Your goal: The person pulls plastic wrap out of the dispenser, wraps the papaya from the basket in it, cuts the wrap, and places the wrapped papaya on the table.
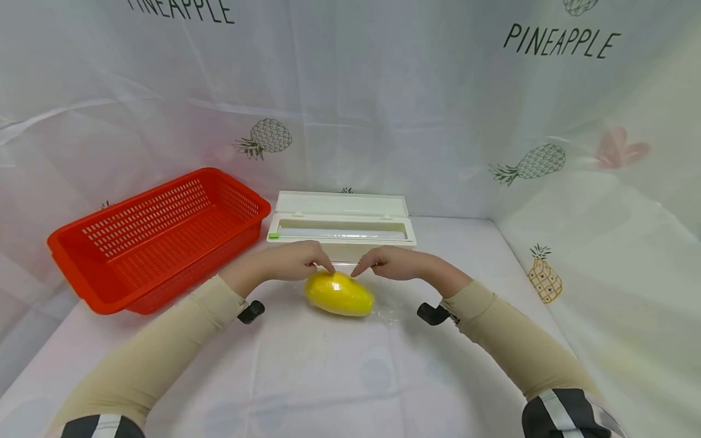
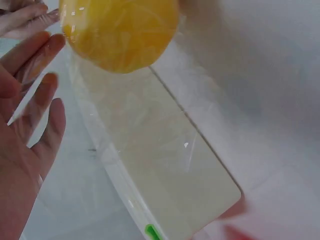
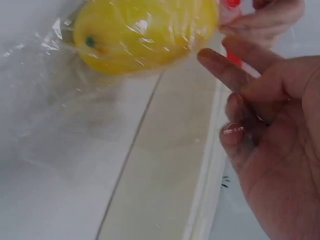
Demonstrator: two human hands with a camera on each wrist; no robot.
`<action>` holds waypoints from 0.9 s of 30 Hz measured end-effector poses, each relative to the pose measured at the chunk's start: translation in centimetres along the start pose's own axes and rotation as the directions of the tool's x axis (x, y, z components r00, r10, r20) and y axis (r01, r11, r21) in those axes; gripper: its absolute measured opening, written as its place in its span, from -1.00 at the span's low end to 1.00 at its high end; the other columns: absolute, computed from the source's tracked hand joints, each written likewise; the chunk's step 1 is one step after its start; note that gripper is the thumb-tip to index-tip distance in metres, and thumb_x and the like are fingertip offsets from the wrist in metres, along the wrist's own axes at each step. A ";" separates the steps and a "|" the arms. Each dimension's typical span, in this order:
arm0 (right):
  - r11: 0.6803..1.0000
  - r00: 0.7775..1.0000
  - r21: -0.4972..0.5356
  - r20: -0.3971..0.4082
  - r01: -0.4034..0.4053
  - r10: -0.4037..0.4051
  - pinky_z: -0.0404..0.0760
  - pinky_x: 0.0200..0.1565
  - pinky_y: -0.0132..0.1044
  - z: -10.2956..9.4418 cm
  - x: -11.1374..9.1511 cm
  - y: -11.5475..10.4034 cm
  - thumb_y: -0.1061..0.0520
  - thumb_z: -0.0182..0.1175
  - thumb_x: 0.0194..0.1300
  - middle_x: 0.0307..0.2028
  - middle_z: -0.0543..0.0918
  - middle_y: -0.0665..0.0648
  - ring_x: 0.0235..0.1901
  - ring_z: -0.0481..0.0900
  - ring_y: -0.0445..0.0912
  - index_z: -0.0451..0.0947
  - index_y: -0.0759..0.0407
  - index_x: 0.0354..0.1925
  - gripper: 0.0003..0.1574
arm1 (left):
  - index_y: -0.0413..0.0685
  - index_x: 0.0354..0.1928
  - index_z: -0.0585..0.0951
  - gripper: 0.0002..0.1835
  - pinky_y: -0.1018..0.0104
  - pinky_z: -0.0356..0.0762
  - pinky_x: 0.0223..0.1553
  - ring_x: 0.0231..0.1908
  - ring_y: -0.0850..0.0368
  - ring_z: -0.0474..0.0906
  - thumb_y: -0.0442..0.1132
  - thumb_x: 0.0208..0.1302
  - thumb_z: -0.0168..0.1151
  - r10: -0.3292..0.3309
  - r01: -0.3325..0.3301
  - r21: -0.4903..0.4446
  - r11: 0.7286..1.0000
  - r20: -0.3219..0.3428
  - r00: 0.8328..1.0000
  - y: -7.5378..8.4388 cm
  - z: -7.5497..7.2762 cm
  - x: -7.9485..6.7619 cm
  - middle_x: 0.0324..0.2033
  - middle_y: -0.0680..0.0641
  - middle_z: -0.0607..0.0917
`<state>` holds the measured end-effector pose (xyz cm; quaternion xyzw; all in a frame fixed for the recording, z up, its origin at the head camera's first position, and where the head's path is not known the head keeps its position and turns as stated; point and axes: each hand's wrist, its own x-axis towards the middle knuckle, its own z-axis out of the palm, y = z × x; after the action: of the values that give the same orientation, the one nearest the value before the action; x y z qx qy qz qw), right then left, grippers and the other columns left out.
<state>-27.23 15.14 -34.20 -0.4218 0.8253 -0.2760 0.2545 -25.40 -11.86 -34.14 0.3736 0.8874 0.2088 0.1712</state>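
A yellow oblong fruit [image 1: 338, 294] lies on the white table, with a small green spot at one end in the right wrist view. Clear cling film [image 3: 55, 95] covers it, wrinkled and shiny, and spreads out beside it. My left hand [image 1: 298, 260] is at the fruit's far side, index finger pointing down at it, pinching the film. From the other side my right hand [image 1: 397, 263] mirrors it, thumb and fingers together on the film. Behind both hands stands a white cling film dispenser [image 1: 342, 250], lid raised, a roll visible inside. Exact fingertip contact is blurred by the film.
A red perforated plastic basket [image 1: 164, 237] stands at the left, close to the dispenser and my left forearm. White curtain [image 1: 372, 121] with pineapple prints hangs behind the table and along the right side.
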 end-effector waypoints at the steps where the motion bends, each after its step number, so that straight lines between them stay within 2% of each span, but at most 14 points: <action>1: 1.000 1.000 -0.021 -0.020 0.001 -0.001 0.46 0.18 -0.10 0.3 -0.1 0.0 0.48 -0.20 0.30 0.08 0.62 -0.02 0.15 0.47 -0.05 0.63 0.13 0.11 -0.37 | 0.02 0.04 0.70 -0.63 0.15 0.45 0.16 0.05 0.11 0.51 -0.42 0.34 0.03 0.001 -0.001 0.002 1.000 -0.008 1.000 0.1 0.2 0.0 -0.04 0.12 0.67; 5: 0.997 0.995 -0.075 -0.094 0.015 -0.022 0.47 0.16 -0.08 1.5 -0.4 0.2 0.42 -0.08 0.33 0.07 0.62 -0.06 0.14 0.48 -0.09 0.62 0.08 0.12 -0.46 | 0.02 0.05 0.67 -0.70 0.12 0.43 0.18 0.06 0.12 0.51 -0.30 0.36 0.08 -0.004 0.004 -0.002 1.000 -0.029 1.000 0.3 0.8 -0.2 -0.02 0.11 0.65; 7: 0.996 0.991 -0.084 -0.126 0.023 -0.034 0.46 0.18 -0.08 2.0 -0.5 0.3 0.31 0.08 0.35 0.07 0.62 -0.08 0.15 0.48 -0.11 0.62 0.07 0.11 -0.58 | 0.02 0.04 0.66 -0.72 0.13 0.45 0.16 0.03 0.14 0.52 -0.21 0.32 0.18 0.013 -0.012 0.007 1.000 -0.039 0.999 0.4 1.1 -0.2 -0.03 0.11 0.64; 9: 0.996 0.987 -0.083 -0.157 0.032 -0.045 0.46 0.18 -0.09 2.6 -0.6 0.4 0.17 0.24 0.32 0.06 0.62 -0.09 0.15 0.48 -0.12 0.61 0.06 0.11 -0.62 | 0.01 0.05 0.64 -0.65 0.17 0.47 0.13 -0.02 0.15 0.51 -0.10 0.24 0.33 0.043 -0.041 0.039 0.998 -0.043 0.998 0.4 1.5 -0.2 -0.05 0.11 0.62; 12: 0.996 0.976 -0.076 -0.213 0.036 -0.052 0.48 0.16 -0.16 3.5 -0.6 0.7 0.03 0.43 0.16 0.04 0.62 -0.10 0.10 0.52 -0.12 0.61 0.07 0.10 -0.48 | -0.04 0.06 0.59 -0.43 0.23 0.49 0.08 -0.08 0.17 0.49 0.00 0.01 0.53 0.077 -0.072 0.099 0.992 -0.049 0.996 0.5 2.0 0.0 -0.07 0.10 0.59; 16: 0.997 0.957 -0.056 -0.282 0.049 -0.063 0.55 0.08 -0.17 4.7 -0.5 1.0 0.02 0.52 0.04 0.03 0.61 -0.03 0.03 0.57 -0.07 0.56 0.13 0.11 -0.33 | -0.07 0.10 0.52 -0.25 0.24 0.48 0.10 -0.07 0.14 0.48 -0.03 -0.18 0.64 0.057 -0.045 0.152 0.987 -0.073 0.996 0.6 2.8 0.2 -0.02 0.07 0.54; 18: 0.997 0.951 -0.063 -0.303 0.051 -0.068 0.56 0.07 -0.16 5.2 -0.5 1.0 0.03 0.55 0.00 0.04 0.59 0.00 0.01 0.57 -0.04 0.51 0.16 0.15 -0.24 | -0.09 0.12 0.48 -0.19 0.22 0.47 0.13 -0.05 0.11 0.48 -0.05 -0.22 0.67 0.051 -0.034 0.174 0.984 -0.089 0.995 0.6 3.2 0.3 0.01 0.04 0.51; 23: 0.991 0.945 -0.129 -0.316 0.043 -0.082 0.45 0.19 -0.14 6.1 0.0 1.2 0.07 0.60 -0.10 0.11 0.50 0.03 0.11 0.48 -0.01 0.40 0.16 0.24 -0.04 | -0.10 0.15 0.43 -0.11 0.25 0.45 0.15 -0.01 0.12 0.48 -0.03 -0.27 0.69 0.060 -0.021 0.267 0.964 -0.137 0.989 0.4 4.4 0.5 0.03 0.02 0.46; 25: 0.990 0.943 -0.134 -0.322 0.041 -0.083 0.43 0.21 -0.13 6.4 0.1 1.2 0.10 0.61 -0.12 0.12 0.48 0.05 0.14 0.46 0.00 0.38 0.16 0.24 -0.03 | -0.08 0.16 0.42 -0.11 0.28 0.45 0.14 -0.01 0.15 0.47 -0.03 -0.26 0.68 0.044 0.002 0.273 0.962 -0.159 0.986 0.3 4.8 0.5 0.04 0.04 0.45; 27: 0.992 0.943 -0.124 -0.325 0.032 -0.071 0.47 0.18 -0.16 6.5 0.1 1.1 0.13 0.60 -0.11 0.13 0.47 0.05 0.13 0.47 -0.02 0.38 0.16 0.24 -0.04 | -0.06 0.17 0.43 -0.13 0.27 0.47 0.12 -0.03 0.16 0.48 -0.05 -0.25 0.68 0.011 0.033 0.233 0.972 -0.184 0.983 0.2 4.9 0.4 0.05 0.05 0.45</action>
<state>-23.63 14.07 -39.68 -0.4057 0.8595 -0.3002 0.0809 -23.25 -10.26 -38.29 0.3654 0.9199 0.1352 0.0441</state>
